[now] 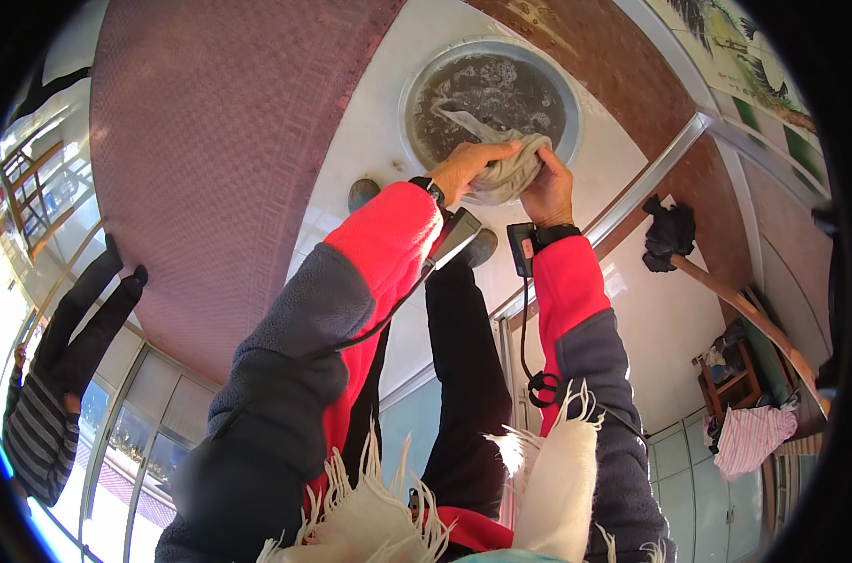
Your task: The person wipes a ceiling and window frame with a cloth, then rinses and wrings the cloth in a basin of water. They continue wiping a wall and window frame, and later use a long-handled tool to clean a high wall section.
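Observation:
Both my hands hold a wet, grey-beige cloth [508,176] bunched up over the near rim of a round metal basin [576,119]. My left hand [464,169] grips the bundle from the left, its thumb and fingers along the top of the folds. On the right side, my right hand [551,184] has its fingers around the other end. A loose strip of the cloth trails into the murky, sudsy water [493,91] in the basin. Small boxy devices with cables are strapped near both wrists.
The basin stands on a pale tiled floor [348,141] beside a reddish patterned mat [207,141]. A mop with a wooden handle [742,302] and dark head leans at the right, near a wooden chair [732,383] with cloths. Another person [49,415] stands at the far left holding a stick.

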Action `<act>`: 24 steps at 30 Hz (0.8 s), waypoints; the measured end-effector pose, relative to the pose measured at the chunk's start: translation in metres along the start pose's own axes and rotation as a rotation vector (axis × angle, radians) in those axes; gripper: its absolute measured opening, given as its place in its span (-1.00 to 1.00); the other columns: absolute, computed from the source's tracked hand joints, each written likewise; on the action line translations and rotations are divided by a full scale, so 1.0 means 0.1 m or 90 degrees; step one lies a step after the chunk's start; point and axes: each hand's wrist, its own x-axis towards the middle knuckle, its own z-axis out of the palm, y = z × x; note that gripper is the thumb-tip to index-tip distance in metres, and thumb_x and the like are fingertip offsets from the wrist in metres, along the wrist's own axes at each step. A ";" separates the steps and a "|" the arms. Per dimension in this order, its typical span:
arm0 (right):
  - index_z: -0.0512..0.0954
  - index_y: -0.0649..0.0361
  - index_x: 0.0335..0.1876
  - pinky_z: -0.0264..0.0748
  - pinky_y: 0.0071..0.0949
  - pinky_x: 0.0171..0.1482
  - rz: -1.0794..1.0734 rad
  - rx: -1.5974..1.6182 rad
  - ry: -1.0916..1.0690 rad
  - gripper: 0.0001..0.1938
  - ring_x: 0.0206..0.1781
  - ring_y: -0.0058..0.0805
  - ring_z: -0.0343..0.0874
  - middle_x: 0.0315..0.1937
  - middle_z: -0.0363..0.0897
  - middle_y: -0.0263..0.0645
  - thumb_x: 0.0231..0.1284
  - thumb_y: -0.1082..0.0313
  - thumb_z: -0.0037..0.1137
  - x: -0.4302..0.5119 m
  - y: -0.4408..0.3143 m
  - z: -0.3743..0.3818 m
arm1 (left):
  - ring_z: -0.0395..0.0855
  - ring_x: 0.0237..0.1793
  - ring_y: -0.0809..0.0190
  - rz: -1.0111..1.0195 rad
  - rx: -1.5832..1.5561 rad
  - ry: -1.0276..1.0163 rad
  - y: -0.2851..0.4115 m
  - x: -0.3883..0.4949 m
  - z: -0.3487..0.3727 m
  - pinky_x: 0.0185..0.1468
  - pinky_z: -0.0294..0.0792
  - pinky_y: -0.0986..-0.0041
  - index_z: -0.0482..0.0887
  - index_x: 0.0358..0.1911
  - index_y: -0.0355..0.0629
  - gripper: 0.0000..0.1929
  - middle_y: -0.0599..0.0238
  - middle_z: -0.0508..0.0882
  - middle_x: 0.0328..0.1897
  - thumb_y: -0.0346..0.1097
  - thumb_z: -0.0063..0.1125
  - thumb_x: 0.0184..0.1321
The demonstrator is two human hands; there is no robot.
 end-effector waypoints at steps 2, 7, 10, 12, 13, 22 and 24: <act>0.52 0.23 -0.01 0.41 -0.32 0.15 -0.016 -0.050 -0.018 -0.74 0.03 -0.36 0.56 -0.06 0.61 -0.26 0.31 0.28 -0.05 0.01 -0.02 0.04 | 0.52 0.17 0.27 -0.019 -0.032 0.012 0.01 0.03 -0.14 0.20 0.34 0.40 0.39 0.30 -0.11 -0.22 0.22 0.58 0.16 0.05 0.42 0.03; 0.55 0.23 -0.09 0.44 -0.38 0.06 0.010 0.001 -0.069 -0.79 -0.04 -0.41 0.58 -0.11 0.63 -0.28 0.29 0.31 -0.03 -0.02 -0.03 0.20 | 0.20 0.41 0.11 0.131 0.087 0.040 0.08 0.03 -0.32 0.36 0.12 0.29 -0.29 0.50 -0.04 0.24 0.06 0.26 0.44 0.01 0.50 -0.08; 0.55 0.24 -0.11 0.44 -0.37 0.07 0.000 -0.021 0.010 -0.78 -0.07 -0.40 0.58 -0.14 0.61 -0.26 0.26 0.31 -0.01 0.06 -0.04 0.30 | 0.37 0.29 0.21 0.132 0.124 -0.075 0.20 0.06 -0.36 0.29 0.22 0.33 0.04 0.45 -0.19 0.05 0.07 0.39 0.34 0.03 0.47 -0.04; 0.55 0.24 -0.13 0.45 -0.37 0.05 -0.007 -0.067 -0.020 -0.79 -0.10 -0.40 0.57 -0.17 0.60 -0.27 0.24 0.31 0.00 0.09 -0.06 0.37 | 0.46 0.20 0.25 0.087 0.172 -0.125 0.25 0.08 -0.35 0.25 0.27 0.38 0.28 0.33 -0.24 -0.10 0.12 0.50 0.23 0.05 0.46 -0.03; 0.55 0.24 -0.14 0.46 -0.37 0.03 -0.013 -0.085 -0.010 -0.79 -0.11 -0.40 0.56 -0.19 0.60 -0.27 0.23 0.30 0.00 0.11 -0.08 0.40 | 0.51 0.15 0.27 0.070 0.193 -0.152 0.27 0.08 -0.35 0.22 0.30 0.41 0.40 0.26 -0.26 -0.18 0.15 0.55 0.17 0.06 0.45 -0.02; 0.58 0.34 -0.32 0.46 -0.40 -0.27 -0.266 -0.749 0.122 -0.80 -0.41 -0.39 0.55 -0.53 0.57 -0.16 0.07 0.33 0.09 0.15 -0.21 0.62 | 0.65 -0.12 0.03 0.292 0.661 0.094 0.25 -0.07 -0.05 0.01 0.43 0.33 0.48 -0.06 -0.41 -0.18 -0.05 0.65 -0.15 0.08 0.58 -0.32; 0.59 0.32 -0.30 0.47 -0.26 -0.21 -0.323 -0.911 0.116 -0.77 -0.33 -0.17 0.60 -0.45 0.61 -0.04 0.08 0.29 0.08 0.17 -0.23 0.63 | 0.64 -0.09 -0.08 0.325 0.701 0.134 0.20 -0.13 0.02 0.00 0.44 0.28 0.45 -0.06 -0.42 -0.17 -0.13 0.64 -0.14 0.04 0.57 -0.34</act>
